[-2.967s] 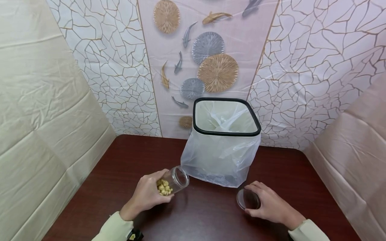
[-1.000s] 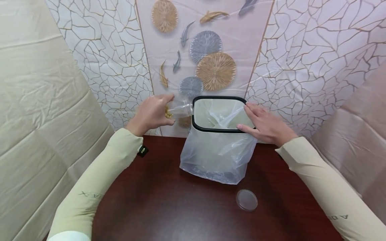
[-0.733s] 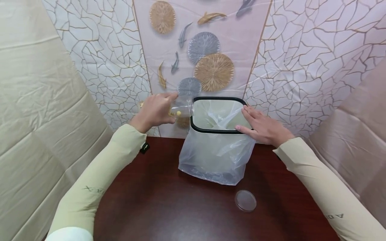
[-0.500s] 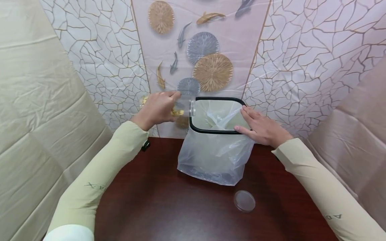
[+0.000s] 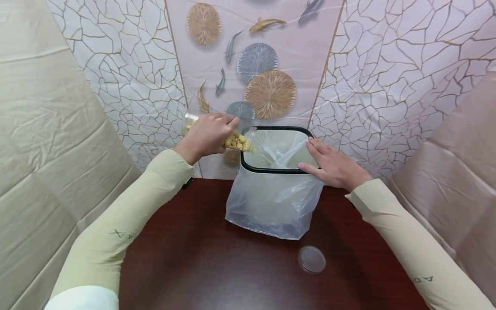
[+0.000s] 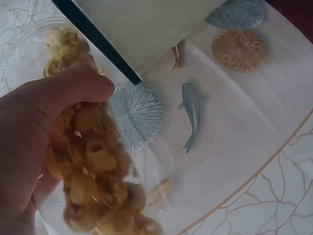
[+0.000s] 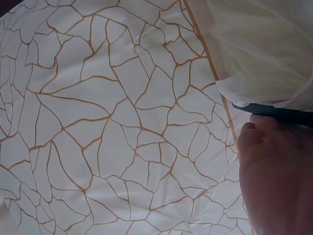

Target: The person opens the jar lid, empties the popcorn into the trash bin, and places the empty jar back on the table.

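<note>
In the head view my left hand (image 5: 207,135) grips a clear jar (image 5: 190,119), tilted with its mouth over the left rim of the bin. Yellow popcorn-like pieces (image 5: 237,141) crowd toward the mouth; in the left wrist view they fill much of the jar, with my thumb (image 6: 80,88) across its side. The pale bin (image 5: 279,171) has a black rim and a translucent bag (image 5: 267,211) draped over its outside. On the bin's right rim rests my right hand (image 5: 337,165), fingers extended and thumb at the front edge.
A round clear lid (image 5: 311,259) lies on the dark red table (image 5: 232,275), in front of the bin. Patterned cloth (image 5: 379,94) hangs close behind the bin, and beige cloth walls (image 5: 46,163) rise on both sides.
The right hand has put the lid down and moved onto the bin's rim. My left hand has lifted the jar to the bin and tipped it, and the pieces have slid toward its mouth.
</note>
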`<act>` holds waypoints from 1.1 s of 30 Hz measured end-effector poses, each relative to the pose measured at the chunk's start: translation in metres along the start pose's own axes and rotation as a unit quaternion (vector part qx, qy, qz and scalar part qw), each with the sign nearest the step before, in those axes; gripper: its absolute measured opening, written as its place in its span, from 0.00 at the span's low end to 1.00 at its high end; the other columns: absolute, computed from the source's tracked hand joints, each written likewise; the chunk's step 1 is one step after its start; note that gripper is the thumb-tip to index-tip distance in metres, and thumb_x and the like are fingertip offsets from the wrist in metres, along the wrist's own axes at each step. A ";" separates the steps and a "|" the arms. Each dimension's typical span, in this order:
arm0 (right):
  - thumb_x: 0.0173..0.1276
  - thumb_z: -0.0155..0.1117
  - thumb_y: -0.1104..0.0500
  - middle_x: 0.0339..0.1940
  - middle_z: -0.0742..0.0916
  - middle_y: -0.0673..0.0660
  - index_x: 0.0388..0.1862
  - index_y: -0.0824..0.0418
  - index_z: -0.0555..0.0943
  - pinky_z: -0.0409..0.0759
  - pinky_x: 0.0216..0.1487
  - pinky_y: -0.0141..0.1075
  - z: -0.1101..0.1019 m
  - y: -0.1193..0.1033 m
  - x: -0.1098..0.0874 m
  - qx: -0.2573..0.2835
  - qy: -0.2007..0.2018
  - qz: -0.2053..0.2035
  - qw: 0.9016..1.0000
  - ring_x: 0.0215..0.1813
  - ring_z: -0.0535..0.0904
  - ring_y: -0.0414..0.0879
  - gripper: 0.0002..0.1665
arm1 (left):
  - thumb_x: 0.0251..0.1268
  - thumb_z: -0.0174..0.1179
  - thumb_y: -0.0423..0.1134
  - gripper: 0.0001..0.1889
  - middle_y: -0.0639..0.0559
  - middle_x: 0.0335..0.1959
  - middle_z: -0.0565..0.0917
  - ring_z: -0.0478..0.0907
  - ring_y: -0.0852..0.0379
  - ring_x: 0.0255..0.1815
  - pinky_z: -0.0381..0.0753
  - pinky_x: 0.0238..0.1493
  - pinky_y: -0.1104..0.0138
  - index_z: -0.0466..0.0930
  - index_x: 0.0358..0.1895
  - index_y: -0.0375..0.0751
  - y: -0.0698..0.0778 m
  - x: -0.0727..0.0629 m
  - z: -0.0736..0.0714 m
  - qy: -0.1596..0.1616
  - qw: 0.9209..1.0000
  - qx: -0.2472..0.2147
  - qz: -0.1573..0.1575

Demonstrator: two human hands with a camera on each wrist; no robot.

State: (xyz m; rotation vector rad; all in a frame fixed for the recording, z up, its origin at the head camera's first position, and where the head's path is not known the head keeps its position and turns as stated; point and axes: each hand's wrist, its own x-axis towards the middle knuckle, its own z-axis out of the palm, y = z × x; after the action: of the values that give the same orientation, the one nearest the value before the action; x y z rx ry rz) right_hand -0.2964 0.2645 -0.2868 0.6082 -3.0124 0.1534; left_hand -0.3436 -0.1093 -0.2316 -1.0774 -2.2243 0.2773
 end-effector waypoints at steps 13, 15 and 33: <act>0.82 0.40 0.28 0.90 0.51 0.67 0.88 0.65 0.47 0.53 0.84 0.65 -0.001 -0.002 0.001 -0.007 0.001 -0.011 1.000 0.89 0.46 0.66 0.54 | 0.51 0.81 0.40 0.29 0.40 0.49 0.88 0.88 0.41 0.50 0.88 0.57 0.52 0.78 0.54 0.33 0.001 0.009 -0.006 0.021 0.998 0.042 0.042; 0.82 0.41 0.29 0.90 0.51 0.66 0.88 0.65 0.48 0.53 0.84 0.65 -0.001 -0.002 0.000 -0.004 0.005 -0.010 1.000 0.89 0.46 0.66 0.54 | 0.53 0.76 0.31 0.24 0.40 0.50 0.88 0.88 0.41 0.53 0.86 0.61 0.53 0.79 0.54 0.33 0.001 0.011 -0.006 0.035 0.997 0.049 0.051; 0.82 0.41 0.28 0.89 0.51 0.68 0.87 0.67 0.48 0.53 0.85 0.64 0.000 0.001 -0.001 -0.009 0.005 -0.016 1.000 0.89 0.46 0.66 0.54 | 0.73 0.54 0.24 0.11 0.45 0.46 0.88 0.86 0.47 0.51 0.83 0.60 0.59 0.83 0.50 0.34 0.010 0.026 -0.003 0.107 0.976 0.142 0.122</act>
State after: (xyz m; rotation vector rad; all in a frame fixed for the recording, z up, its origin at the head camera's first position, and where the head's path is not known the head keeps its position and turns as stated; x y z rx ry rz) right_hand -0.2962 0.2654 -0.2872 0.6508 -2.9887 0.1268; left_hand -0.3479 -0.0832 -0.2216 -1.1620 -1.7985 0.5413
